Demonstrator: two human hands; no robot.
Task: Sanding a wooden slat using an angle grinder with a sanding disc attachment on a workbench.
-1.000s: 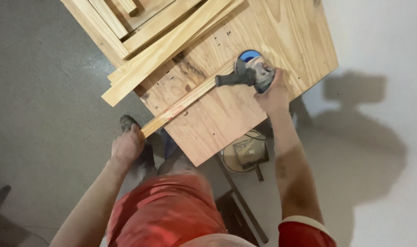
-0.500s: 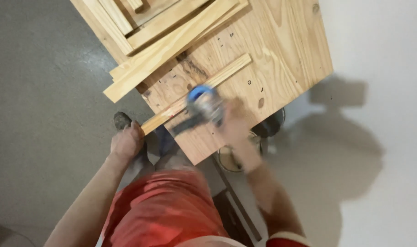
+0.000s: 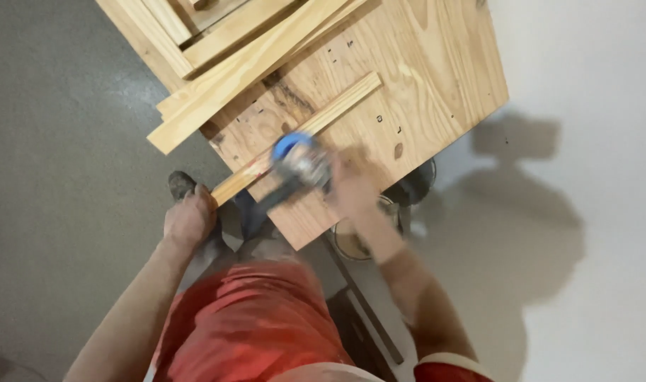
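L hand [image 3: 188,218] closed on wood strip [image 3: 301,134] end; R hand [image 3: 351,187] grips blue sander [image 3: 298,161] on strip, atop plywood counter [image 3: 436,78]; stacked boards [image 3: 231,64] adj.

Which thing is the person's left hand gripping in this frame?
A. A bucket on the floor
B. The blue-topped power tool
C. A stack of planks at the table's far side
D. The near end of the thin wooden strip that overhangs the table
D: the left hand closes around the overhanging near end of the wooden strip, while the right hand works the blue-topped power tool on it.
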